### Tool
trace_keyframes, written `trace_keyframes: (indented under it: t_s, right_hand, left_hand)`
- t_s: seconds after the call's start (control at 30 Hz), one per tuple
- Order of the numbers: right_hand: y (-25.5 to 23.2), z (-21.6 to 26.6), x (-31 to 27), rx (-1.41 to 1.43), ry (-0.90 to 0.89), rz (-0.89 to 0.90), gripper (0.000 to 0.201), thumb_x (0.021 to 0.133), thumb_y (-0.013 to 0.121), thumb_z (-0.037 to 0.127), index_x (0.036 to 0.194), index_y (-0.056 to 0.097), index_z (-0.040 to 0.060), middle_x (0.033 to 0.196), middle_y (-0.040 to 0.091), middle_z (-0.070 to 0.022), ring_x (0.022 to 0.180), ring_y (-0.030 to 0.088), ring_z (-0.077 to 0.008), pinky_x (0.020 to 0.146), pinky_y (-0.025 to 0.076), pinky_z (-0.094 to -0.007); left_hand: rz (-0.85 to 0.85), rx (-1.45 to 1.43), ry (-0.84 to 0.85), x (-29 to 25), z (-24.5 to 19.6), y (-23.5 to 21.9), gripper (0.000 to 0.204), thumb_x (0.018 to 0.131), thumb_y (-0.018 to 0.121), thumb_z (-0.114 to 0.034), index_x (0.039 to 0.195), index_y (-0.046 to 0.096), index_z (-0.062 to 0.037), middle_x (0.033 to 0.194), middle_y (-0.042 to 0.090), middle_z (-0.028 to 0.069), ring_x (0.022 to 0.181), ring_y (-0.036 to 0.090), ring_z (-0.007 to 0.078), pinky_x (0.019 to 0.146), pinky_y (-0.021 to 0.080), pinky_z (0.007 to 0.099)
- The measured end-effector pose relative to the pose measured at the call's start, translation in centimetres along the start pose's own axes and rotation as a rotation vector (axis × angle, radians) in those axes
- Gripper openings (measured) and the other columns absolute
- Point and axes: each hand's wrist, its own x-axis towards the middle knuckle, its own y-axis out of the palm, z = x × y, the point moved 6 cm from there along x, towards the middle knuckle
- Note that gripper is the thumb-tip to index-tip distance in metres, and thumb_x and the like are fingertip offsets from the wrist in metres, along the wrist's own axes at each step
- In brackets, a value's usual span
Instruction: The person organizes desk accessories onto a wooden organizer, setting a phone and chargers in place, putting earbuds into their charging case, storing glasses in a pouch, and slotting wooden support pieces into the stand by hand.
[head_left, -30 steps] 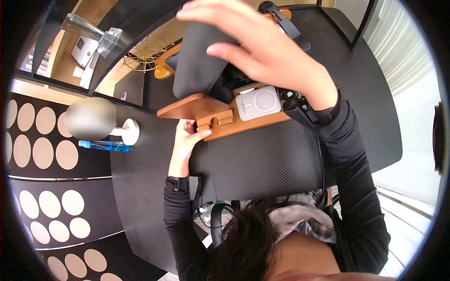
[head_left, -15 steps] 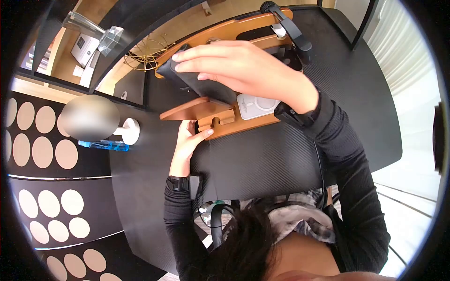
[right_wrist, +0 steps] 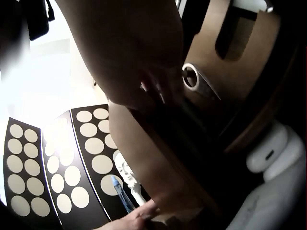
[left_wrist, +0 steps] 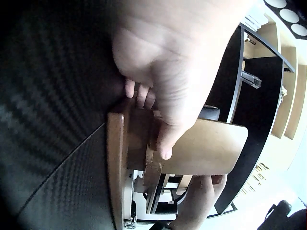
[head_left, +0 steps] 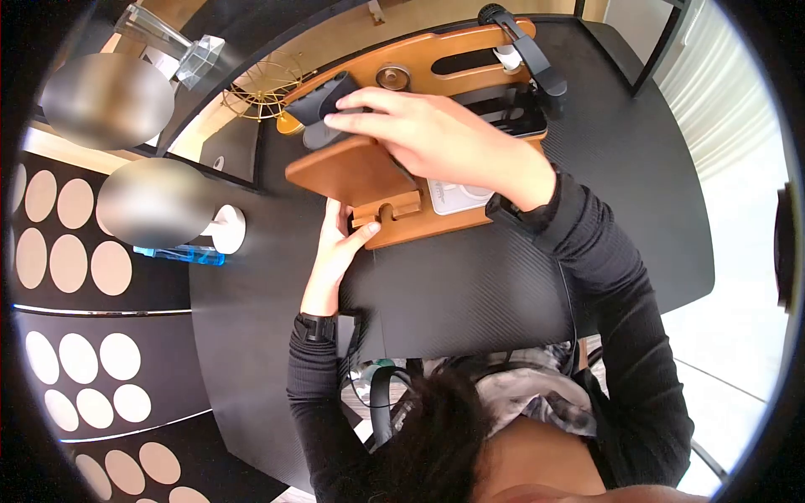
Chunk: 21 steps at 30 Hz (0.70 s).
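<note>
A brown wooden desk stand (head_left: 470,220) lies on the black desk, its slanted back panel (head_left: 348,172) raised at the left. My left hand (head_left: 334,247) grips the stand's left end, thumb on the notched ledge (head_left: 398,205). In the left wrist view that thumb (left_wrist: 165,148) rests against the wood. My right hand (head_left: 444,138) reaches over behind the panel, visible fingers nearly straight on a dark grey case (head_left: 321,134); its thumb is hidden. Most of the case is hidden by panel and hand. The wrist partly covers a pale square charging pad (head_left: 457,197).
Along the stand's back wall are a round silver piece (head_left: 392,77), black compartments (head_left: 511,109) and a curved black band (head_left: 532,63). Gold wire decor (head_left: 264,88) stands behind. At the left are a white round base (head_left: 228,230) and a blue bottle (head_left: 184,254).
My right hand has come down and back toward the stand, lowering the dark grey case behind the panel. The left hand keeps its grip; the panel looks tilted further back.
</note>
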Motion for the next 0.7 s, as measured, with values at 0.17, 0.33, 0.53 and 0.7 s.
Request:
trace_keyframes:
  t_s: [0.17,0.33,0.53,0.7]
  right_hand:
    - [-6.5,2.4,0.4,-0.085,-0.011,-0.036,0.041,0.080,0.058,-0.001,0.121,0.056,0.0029,0.114,0.058,-0.0123,0.100,0.061,-0.0308,0.083,0.051,-0.0369]
    - [-14.8,9.2,-3.9,0.081,-0.199,0.103,0.021,0.081,0.057,-0.002,0.102,0.062,-0.0015,0.099,0.065,-0.0173,0.090,0.066,-0.0258,0.071,0.055,-0.0381]
    - [-10.2,11.7,-19.4,0.398,0.490,1.334,0.018,0.088,0.054,0.011,0.096,0.065,0.0003,0.098,0.067,-0.0138,0.079,0.066,-0.0284,0.068,0.054,-0.0334]
    - [-7.9,13.7,-43.3,0.413,1.083,1.450,0.023,0.087,0.059,0.019,0.103,0.066,0.0032,0.101,0.067,-0.0185,0.093,0.063,-0.0340,0.084,0.049,-0.0401]
  left_hand:
    - [-0.014,0.026,0.041,0.3,-0.1,-0.2,0.054,0.081,0.068,-0.005,0.130,0.044,-0.0016,0.117,0.045,0.0064,0.117,0.045,0.0206,0.103,0.033,0.0330]
    - [-0.013,0.035,0.045,0.3,0.0,-0.5,0.055,0.081,0.069,-0.007,0.130,0.044,-0.0010,0.120,0.045,0.0066,0.118,0.045,0.0204,0.103,0.032,0.0329]
    - [-0.074,0.036,0.028,0.3,-0.7,-0.5,0.060,0.080,0.073,-0.011,0.132,0.045,-0.0017,0.129,0.053,0.0089,0.123,0.045,0.0201,0.107,0.029,0.0345]
    - [-0.050,-0.075,0.024,0.4,-0.2,-0.1,0.059,0.078,0.073,-0.004,0.130,0.047,-0.0003,0.126,0.055,0.0086,0.118,0.049,0.0193,0.104,0.035,0.0335]
